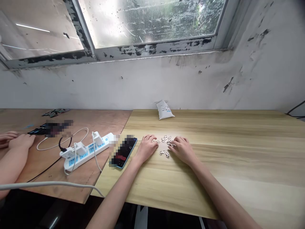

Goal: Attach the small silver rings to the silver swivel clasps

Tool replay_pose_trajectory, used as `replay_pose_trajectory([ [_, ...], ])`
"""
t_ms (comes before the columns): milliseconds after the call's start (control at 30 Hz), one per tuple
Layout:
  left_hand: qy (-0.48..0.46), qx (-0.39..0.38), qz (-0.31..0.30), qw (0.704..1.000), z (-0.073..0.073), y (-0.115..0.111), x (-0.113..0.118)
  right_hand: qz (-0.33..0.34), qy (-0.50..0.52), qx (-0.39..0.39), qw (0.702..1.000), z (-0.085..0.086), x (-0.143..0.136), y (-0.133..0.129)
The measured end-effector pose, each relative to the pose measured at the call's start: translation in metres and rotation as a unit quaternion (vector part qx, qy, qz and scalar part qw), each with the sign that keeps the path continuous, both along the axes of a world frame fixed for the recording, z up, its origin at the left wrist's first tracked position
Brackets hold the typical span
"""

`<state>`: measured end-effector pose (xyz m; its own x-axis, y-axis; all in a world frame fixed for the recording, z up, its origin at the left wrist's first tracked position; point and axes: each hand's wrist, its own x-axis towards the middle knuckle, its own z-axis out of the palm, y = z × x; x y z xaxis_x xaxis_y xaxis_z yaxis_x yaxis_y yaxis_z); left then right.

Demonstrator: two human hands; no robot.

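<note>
Several small silvery metal clasps with rings lie on the light wooden table between my two hands. My left hand rests on the table at the left of the pile, its curled fingertips at a few clasps; what it holds, if anything, is too small to tell. On the other side, my right hand has its thumb and fingers bent around some clasps at the right of the pile. A loose pair of clasps lies a little nearer to me.
A phone lies left of my left hand. Beyond it, a white power strip with plugs and cables sits on a brown table. A white packet stands near the wall. Another person's hands rest at far left.
</note>
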<state>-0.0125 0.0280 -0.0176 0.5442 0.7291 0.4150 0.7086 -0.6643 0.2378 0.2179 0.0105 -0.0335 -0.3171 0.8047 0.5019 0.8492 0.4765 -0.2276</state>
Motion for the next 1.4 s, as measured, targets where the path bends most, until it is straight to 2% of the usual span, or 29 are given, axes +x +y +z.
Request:
replay_pose_trajectory([
  [267, -0.086, -0.03, 0.039, 0.995, -0.002, 0.002, 0.001, -0.008, -0.105, 0.041, 0.994, 0.006, -0.015, 0.002],
  [500, -0.128, -0.07, 0.043, 0.988, -0.002, 0.008, 0.003, -0.003, -0.096, 0.064, 0.993, 0.003, -0.02, -0.002],
  [667, -0.147, -0.091, 0.037, 0.984, 0.0, 0.01, 0.011, -0.019, -0.13, 0.059, 0.99, 0.006, -0.02, -0.006],
  [767, -0.147, -0.093, 0.032, 0.984, 0.0, 0.009, 0.013, -0.02, -0.108, 0.041, 0.993, 0.008, -0.019, -0.01],
  [900, -0.154, -0.095, 0.039, 0.983, -0.001, 0.005, 0.009, 0.039, -0.059, 0.004, 0.998, 0.01, -0.019, -0.016],
  [1000, -0.16, -0.091, 0.039, 0.982, 0.0, 0.001, 0.007, 0.059, -0.071, -0.006, 0.996, 0.011, -0.023, -0.018],
  [1133, -0.146, -0.083, 0.034, 0.985, 0.002, -0.003, 0.009, 0.061, -0.117, 0.008, 0.991, 0.012, -0.03, -0.018],
  [1267, -0.135, -0.079, 0.035, 0.987, 0.006, -0.005, 0.011, 0.048, -0.15, 0.057, 0.986, 0.01, -0.034, -0.017],
  [1400, -0.121, -0.085, 0.04, 0.988, 0.009, -0.008, 0.012, 0.023, -0.12, 0.061, 0.991, 0.006, -0.032, -0.015],
])
